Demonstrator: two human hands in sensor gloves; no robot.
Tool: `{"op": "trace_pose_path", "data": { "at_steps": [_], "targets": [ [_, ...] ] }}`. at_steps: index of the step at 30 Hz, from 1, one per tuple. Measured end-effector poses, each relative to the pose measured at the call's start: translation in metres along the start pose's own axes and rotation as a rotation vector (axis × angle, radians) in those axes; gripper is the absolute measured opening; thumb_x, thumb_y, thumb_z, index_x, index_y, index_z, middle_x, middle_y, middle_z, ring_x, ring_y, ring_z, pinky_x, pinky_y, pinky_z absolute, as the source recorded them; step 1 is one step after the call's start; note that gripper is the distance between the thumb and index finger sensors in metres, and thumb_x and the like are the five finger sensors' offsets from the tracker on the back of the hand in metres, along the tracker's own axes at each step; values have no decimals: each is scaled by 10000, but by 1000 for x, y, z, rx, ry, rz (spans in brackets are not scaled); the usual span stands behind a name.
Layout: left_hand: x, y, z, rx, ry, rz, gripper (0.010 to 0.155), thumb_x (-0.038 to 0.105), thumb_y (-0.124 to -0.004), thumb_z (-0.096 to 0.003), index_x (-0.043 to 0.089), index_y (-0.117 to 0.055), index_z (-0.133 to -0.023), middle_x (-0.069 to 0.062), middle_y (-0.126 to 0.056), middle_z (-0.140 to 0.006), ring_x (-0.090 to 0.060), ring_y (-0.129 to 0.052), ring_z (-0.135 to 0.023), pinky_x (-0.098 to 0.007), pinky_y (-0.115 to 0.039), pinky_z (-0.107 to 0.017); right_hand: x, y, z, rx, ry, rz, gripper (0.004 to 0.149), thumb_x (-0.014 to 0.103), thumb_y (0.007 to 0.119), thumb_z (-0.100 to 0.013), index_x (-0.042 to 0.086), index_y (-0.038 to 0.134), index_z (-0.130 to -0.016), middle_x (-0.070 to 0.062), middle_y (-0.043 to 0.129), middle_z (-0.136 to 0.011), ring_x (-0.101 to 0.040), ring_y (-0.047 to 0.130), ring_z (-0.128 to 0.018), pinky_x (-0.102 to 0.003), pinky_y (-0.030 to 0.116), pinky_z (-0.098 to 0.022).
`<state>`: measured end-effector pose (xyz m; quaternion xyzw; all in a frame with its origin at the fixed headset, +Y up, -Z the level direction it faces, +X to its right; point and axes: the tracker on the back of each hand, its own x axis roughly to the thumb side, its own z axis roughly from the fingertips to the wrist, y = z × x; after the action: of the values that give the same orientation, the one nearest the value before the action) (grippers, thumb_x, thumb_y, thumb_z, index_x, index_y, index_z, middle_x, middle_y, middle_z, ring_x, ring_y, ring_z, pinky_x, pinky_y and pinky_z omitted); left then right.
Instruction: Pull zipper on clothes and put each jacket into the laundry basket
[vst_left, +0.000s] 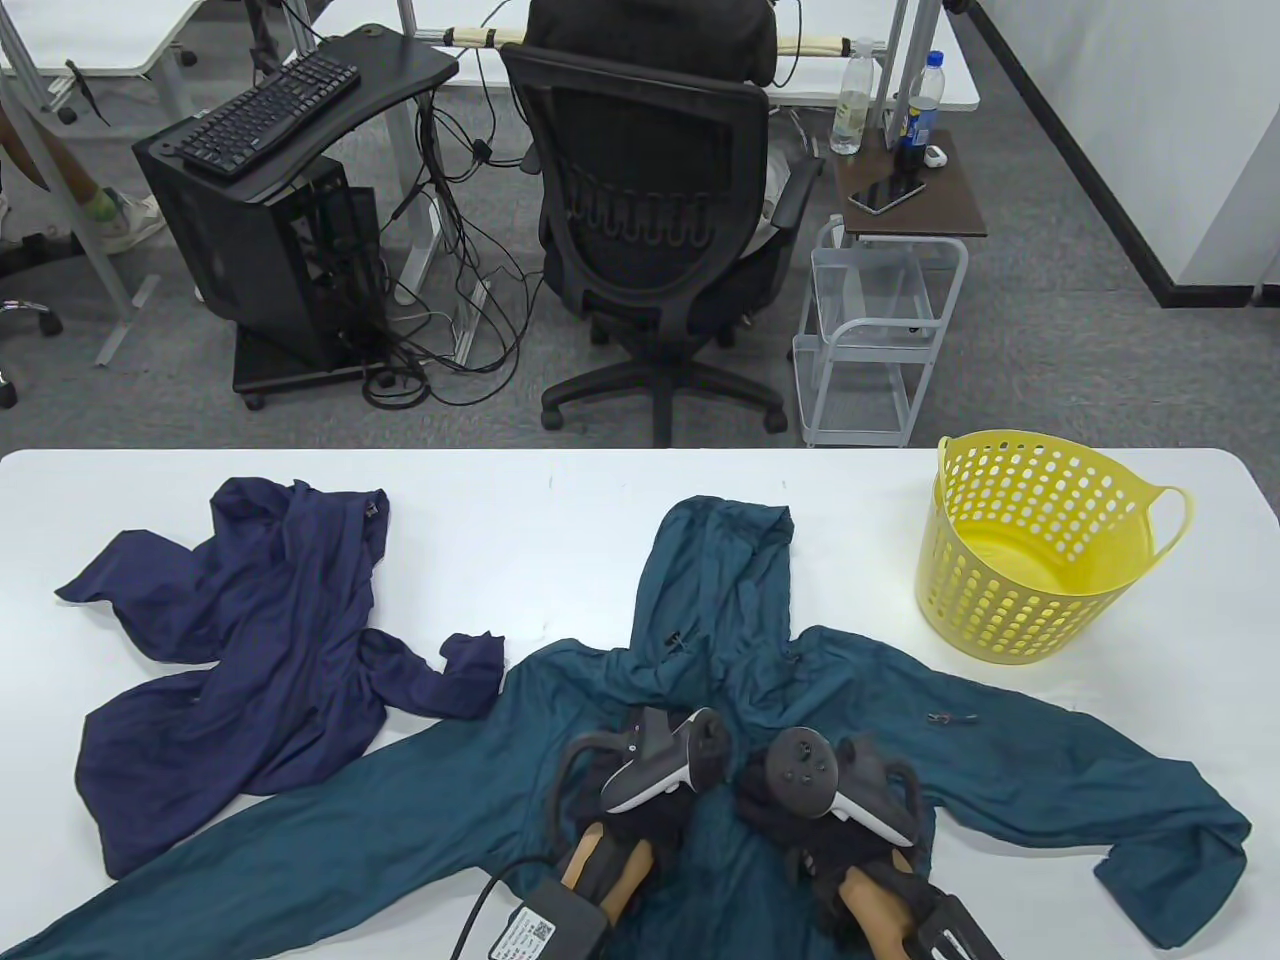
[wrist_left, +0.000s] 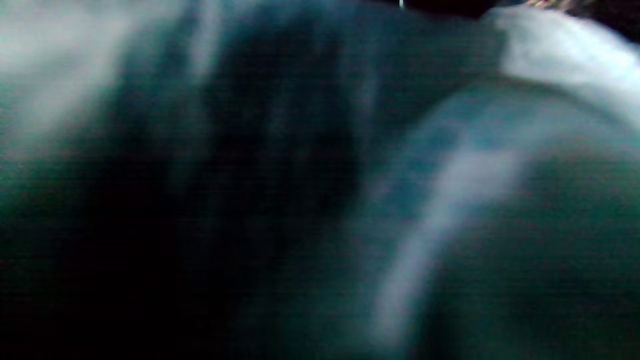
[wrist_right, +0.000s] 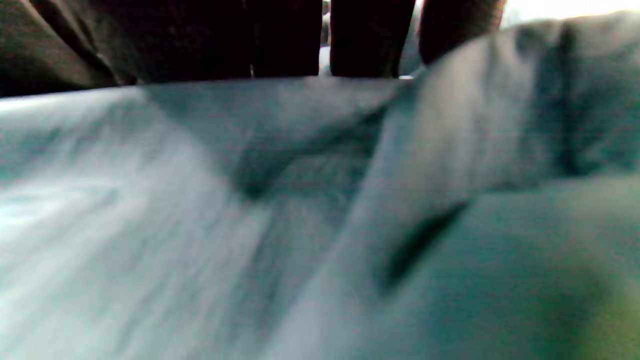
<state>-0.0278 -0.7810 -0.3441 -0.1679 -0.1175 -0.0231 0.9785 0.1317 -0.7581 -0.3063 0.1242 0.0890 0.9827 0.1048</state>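
The teal jacket (vst_left: 720, 700) lies spread before me so its front is reachable; my left hand (vst_left: 660, 770) and right hand (vst_left: 810, 790) rest there; their fingers I cannot tell. The yellow basket (vst_left: 1030, 560) waits at right.

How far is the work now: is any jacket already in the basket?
Done: nothing yet; the yellow laundry basket holds no jacket. In hand: the left hand and right hand are on the teal jacket, spread mid-table; whether they grip its zipper cannot be told. Left: zipping it, basketing it, then the navy jacket, crumpled at the left.
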Motion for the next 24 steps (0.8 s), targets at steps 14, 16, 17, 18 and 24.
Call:
{"op": "trace_pose_path", "data": {
  "at_steps": [14,16,17,18,24],
  "targets": [
    [-25,-5,-5,1,87,23,535,438,-634,-466,625,-514,-952,163,-455,-1193,-271,-501,-1103,-603,-537,-720,43,8,14,215,-141,50,456,480,777,-480,318,862,-897,-10,790,-1088,-433,752,-968,-628,640,-663],
    [-25,-3,-3,27,82,4,533,440,-637,-462,612,-534,-955,153,-491,-1190,-283,-542,-1092,-603,-550,-716,38,9,11,210,-126,31,449,484,771,-478,337,865,-892,3,746,-1105,-429,723,-978,-625,643,-661],
    [-25,-1,-1,49,80,-5,532,439,-639,-458,605,-552,-955,152,-535,-1181,-285,-585,-1080,-597,-568,-710,34,9,9,210,-114,11,448,484,768,-481,334,866,-892,9,738,-1109,-425,711,-982,-622,641,-662],
    [-24,3,2,81,77,-11,532,437,-639,-456,602,-559,-955,154,-587,-1170,-284,-636,-1063,-593,-584,-704,30,9,8,207,-100,-1,449,483,767,-481,329,867,-891,10,730,-1112,-425,697,-988,-623,634,-665],
    [-10,23,21,250,7,39,523,430,-643,-447,590,-614,-944,167,-772,-1082,-257,-763,-994,-576,-622,-691,-1,8,-4,152,-8,-107,453,466,767,-481,297,861,-890,29,703,-1117,-368,633,-1021,-594,603,-691]
  ]
}}
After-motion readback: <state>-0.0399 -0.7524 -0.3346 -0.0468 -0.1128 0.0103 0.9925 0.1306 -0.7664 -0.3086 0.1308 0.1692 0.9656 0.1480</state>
